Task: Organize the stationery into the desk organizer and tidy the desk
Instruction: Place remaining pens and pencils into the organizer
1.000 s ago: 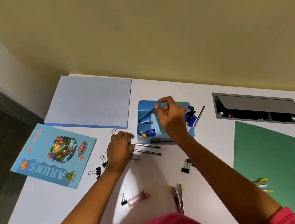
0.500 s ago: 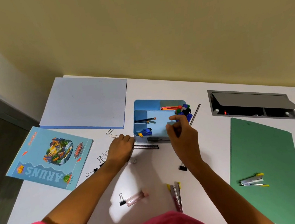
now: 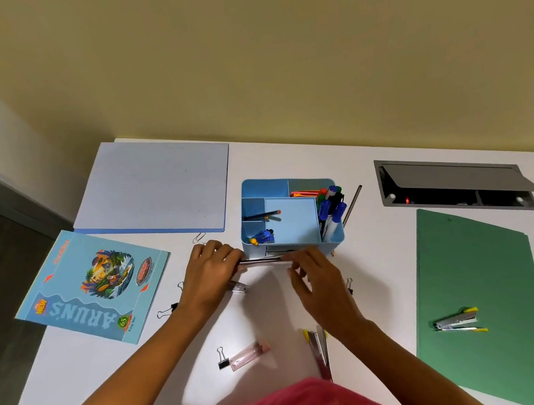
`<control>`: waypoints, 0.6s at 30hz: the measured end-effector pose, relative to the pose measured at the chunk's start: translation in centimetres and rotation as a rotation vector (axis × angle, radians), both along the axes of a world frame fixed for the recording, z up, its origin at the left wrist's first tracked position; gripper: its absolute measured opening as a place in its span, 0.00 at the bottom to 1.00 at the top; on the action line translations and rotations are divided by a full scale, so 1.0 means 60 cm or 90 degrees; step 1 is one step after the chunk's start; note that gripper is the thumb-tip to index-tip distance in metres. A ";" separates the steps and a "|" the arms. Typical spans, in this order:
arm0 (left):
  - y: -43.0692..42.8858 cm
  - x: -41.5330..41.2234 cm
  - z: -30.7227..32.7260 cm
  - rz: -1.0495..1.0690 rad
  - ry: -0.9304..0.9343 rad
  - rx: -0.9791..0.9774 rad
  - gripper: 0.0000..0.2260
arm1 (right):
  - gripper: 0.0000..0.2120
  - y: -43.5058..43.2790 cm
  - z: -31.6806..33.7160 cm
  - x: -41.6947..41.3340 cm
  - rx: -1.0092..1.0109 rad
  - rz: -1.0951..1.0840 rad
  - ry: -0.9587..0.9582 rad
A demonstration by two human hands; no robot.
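dark pens (image 3: 260, 261): left grip (image 3: 212, 273), right grip (image 3: 321, 282)

- "ARUNS" in big pale letters, upside down to the camera, across the blue notebook (image 3: 95, 285) cover.
- "NEW" in yellow on a small badge at the cover's near left corner.
- "65" in a green round badge beside the big word.
- Fine print on the white marker (image 3: 328, 227) in the desk organizer (image 3: 333, 243): too small to read.
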State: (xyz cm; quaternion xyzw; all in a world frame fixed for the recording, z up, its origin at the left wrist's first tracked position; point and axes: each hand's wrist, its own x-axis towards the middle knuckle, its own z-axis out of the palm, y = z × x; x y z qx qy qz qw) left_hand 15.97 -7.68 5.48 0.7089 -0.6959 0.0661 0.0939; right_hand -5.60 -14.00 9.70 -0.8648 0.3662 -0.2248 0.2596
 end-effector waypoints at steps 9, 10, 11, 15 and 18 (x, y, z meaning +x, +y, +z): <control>0.022 -0.036 -0.014 -0.027 0.020 -0.041 0.07 | 0.11 0.001 -0.052 0.037 -0.160 0.092 0.142; 0.022 -0.036 -0.018 -0.025 0.029 -0.034 0.08 | 0.10 -0.002 -0.058 0.036 -0.165 0.100 0.147; 0.023 -0.038 -0.019 -0.021 0.041 -0.025 0.08 | 0.10 -0.005 -0.062 0.034 -0.170 0.109 0.156; 0.026 -0.041 -0.021 -0.004 0.123 -0.017 0.03 | 0.08 -0.012 -0.065 0.006 -0.157 0.105 0.166; 0.032 -0.040 -0.022 0.029 0.210 0.019 0.10 | 0.07 -0.017 -0.056 -0.032 -0.114 0.059 0.143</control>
